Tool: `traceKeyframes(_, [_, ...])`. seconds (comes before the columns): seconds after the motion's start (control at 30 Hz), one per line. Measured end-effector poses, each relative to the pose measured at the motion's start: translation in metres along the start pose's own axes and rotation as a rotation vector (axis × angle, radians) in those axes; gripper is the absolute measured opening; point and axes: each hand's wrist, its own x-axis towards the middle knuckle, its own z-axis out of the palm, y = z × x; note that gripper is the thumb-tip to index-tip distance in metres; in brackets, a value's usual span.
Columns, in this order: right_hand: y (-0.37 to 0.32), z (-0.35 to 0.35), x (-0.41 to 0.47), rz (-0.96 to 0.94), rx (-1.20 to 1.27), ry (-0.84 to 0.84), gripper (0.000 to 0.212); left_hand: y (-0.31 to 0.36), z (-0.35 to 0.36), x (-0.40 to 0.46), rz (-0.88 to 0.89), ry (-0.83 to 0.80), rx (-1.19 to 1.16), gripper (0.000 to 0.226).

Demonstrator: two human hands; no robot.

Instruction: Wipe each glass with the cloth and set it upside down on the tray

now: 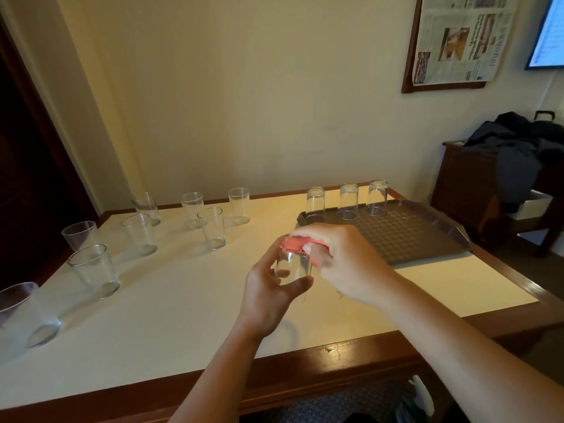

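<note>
My left hand grips a clear glass above the middle of the table. My right hand holds a red cloth pressed onto the glass's upper end. A brown tray lies at the table's right. Three glasses stand upside down along its far edge: one at the left, one in the middle, one at the right. Several upright glasses stand on the left half of the table, among them one near the middle and one near the left.
The white-topped table has a wooden rim and stands against the wall. A wooden cabinet with dark clothes piled on it is to the right. A framed newspaper hangs on the wall.
</note>
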Motion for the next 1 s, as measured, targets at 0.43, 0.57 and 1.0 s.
traceKeyframes(0.43, [0.012, -0.008, 0.005, 0.028, -0.118, -0.064, 0.025, 0.0, 0.012, -0.01, -0.016, -0.061, -0.004, 0.07])
traceKeyframes(0.57, [0.004, -0.009, -0.005, -0.005, -0.043, -0.077, 0.028, -0.005, 0.005, -0.006, -0.006, -0.005, -0.031, 0.067])
traceKeyframes(1.0, [0.029, 0.001, 0.001, 0.061, -0.18, -0.087, 0.025, -0.009, 0.007, -0.016, -0.04, -0.017, 0.042, 0.069])
